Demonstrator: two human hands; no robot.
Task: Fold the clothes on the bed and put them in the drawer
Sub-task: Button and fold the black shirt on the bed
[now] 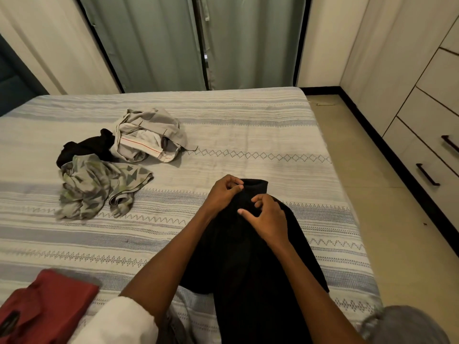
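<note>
On bed (248,125), black garment (238,256) lengthwise away.

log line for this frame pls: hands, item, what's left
left hand: pinches black garment top edge | right hand: on garment, grip unclear | unfolded pile far-left on bed | red garment near-left
</note>
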